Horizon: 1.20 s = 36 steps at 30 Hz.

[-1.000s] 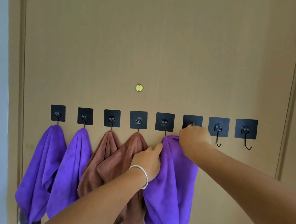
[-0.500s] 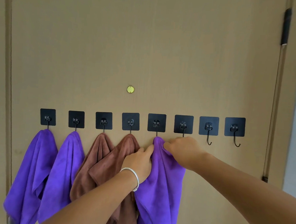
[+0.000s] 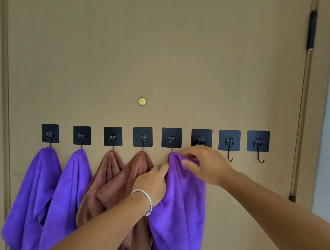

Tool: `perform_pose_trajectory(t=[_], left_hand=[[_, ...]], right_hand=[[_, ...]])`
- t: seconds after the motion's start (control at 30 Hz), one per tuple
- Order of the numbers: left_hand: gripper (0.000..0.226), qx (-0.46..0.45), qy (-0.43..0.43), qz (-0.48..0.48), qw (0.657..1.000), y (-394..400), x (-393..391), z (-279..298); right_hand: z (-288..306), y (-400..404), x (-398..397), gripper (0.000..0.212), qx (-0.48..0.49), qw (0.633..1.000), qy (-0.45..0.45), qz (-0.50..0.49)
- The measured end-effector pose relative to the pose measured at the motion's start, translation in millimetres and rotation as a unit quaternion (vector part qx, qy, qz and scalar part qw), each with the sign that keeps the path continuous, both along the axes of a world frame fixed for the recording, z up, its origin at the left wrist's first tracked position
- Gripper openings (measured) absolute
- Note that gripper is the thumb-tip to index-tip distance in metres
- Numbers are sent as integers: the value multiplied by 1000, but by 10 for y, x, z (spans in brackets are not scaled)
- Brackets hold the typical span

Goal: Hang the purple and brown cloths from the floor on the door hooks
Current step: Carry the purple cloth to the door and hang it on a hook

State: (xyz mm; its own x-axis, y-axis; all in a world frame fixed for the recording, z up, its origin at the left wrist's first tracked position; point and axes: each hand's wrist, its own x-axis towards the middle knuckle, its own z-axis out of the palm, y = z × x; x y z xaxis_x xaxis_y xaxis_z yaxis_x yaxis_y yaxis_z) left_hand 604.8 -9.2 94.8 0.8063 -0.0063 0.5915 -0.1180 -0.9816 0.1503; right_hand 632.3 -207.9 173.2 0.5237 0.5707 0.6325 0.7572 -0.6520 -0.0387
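A row of black square hooks crosses the tan door (image 3: 164, 58). Two purple cloths (image 3: 36, 185) (image 3: 69, 186) hang on the two leftmost hooks, two brown cloths (image 3: 102, 180) (image 3: 126, 182) on the two after them. A third purple cloth (image 3: 178, 211) hangs below the fifth hook (image 3: 171, 137). My left hand (image 3: 151, 183), with a silver bracelet, grips its left edge. My right hand (image 3: 206, 165) pinches its top right fold just under the sixth hook (image 3: 201, 138), whose prong it hides. The two rightmost hooks (image 3: 229, 141) (image 3: 258, 142) are bare.
A small brass disc (image 3: 142, 101) sits on the door above the hooks. A black hinge (image 3: 311, 29) is at the door's upper right edge, with the frame and a pale wall beyond. The floor is out of view.
The cloth's top has come onto the fifth hook. My right hand has dropped from the sixth hook's plate to the cloth's top fold. My head has moved closer.
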Motion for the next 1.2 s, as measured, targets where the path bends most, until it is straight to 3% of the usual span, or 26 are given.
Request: perform_pose_trajectory(t=[0.1,0.2,0.43,0.7,0.97,1.1,1.2], left_hand=[[37,0,-3,4,1000,0,-13,-6],[35,6,-2,6,1000,27,-14,-16],[34,27,-12,2,1000,58,19,5],[34,28,-24,-3,999,77,20,2],[35,21,-22,-2,1000,67,14,8],[34,22,-23,-4,999,67,17,7],[35,20,-24,-7,999,66,12,7]], right_hand=[[-16,-143,106,18,139,990,11,-36],[21,-249,158,20,210,973,69,-64],[97,-274,198,19,196,937,283,-64],[105,-182,165,18,278,893,352,-32],[146,-155,129,9,313,825,467,-58],[170,-103,112,17,310,831,454,-80],[181,-104,128,20,274,880,374,-97]])
